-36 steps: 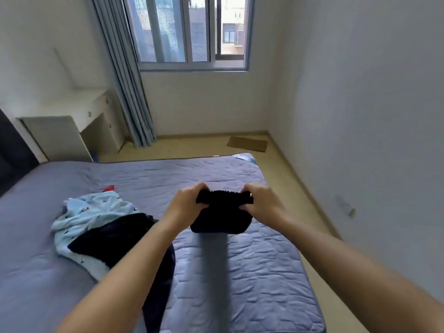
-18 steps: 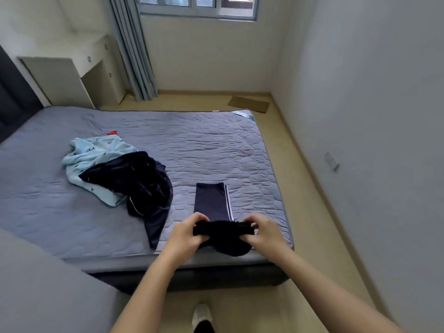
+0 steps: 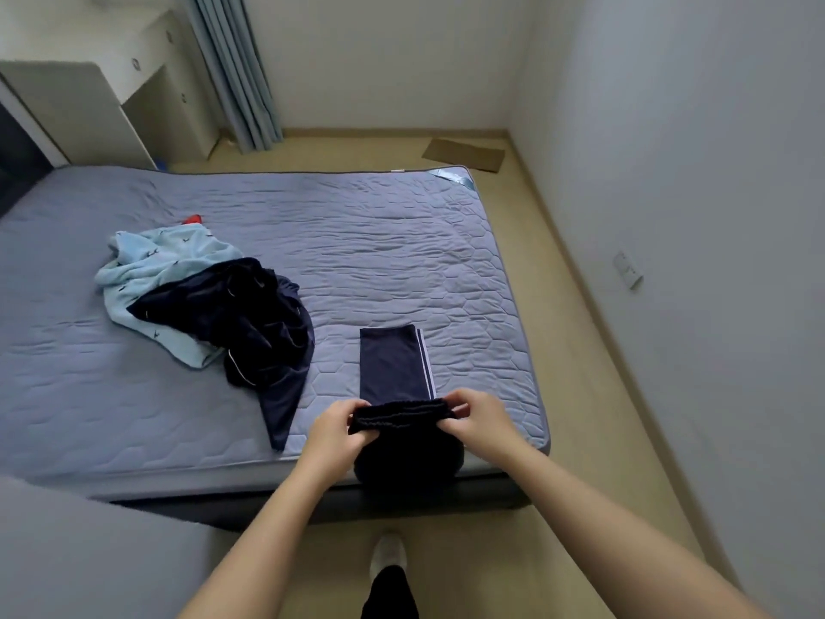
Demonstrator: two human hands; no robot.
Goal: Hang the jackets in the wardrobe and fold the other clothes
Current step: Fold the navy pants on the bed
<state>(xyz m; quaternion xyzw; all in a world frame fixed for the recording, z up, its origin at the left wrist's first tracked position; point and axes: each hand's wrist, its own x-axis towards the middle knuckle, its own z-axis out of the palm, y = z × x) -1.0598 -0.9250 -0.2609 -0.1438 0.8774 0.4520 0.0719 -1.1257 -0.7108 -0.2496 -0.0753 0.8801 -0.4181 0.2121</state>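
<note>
Head view: the dark trousers [image 3: 393, 364] lie on the near right part of the bed [image 3: 402, 243]. Their long axis runs from near to far, almost straight away from the person. The leg portion lies flat on the quilted cover, with a pale stripe down its right edge, and its far end is squared off toward the middle of the mattress. The waistband [image 3: 402, 415] is at the near end, raised just above the cover, and the seat bunches below it over the bed's near edge.

The left hand [image 3: 339, 428] pinches the left end of the waistband between thumb and curled fingers. The right hand [image 3: 480, 417] pinches the right end the same way. The band stretches crosswise between them, square to the legs. Both hands are equally close to the garment, and neither is nearer the far hem.

The rest of the trousers lies directly beyond the hands. The next fold therefore looks like a push forward along that axis, carrying the waistband toward the far end, and the two hands would need to travel together to keep the edges aligned.

To the left, apart from the trousers, a dark navy garment [image 3: 250, 323] is heaped partly on a light blue garment [image 3: 156, 261]. Neither is folded yet. I cannot tell whether either is a jacket.
</note>
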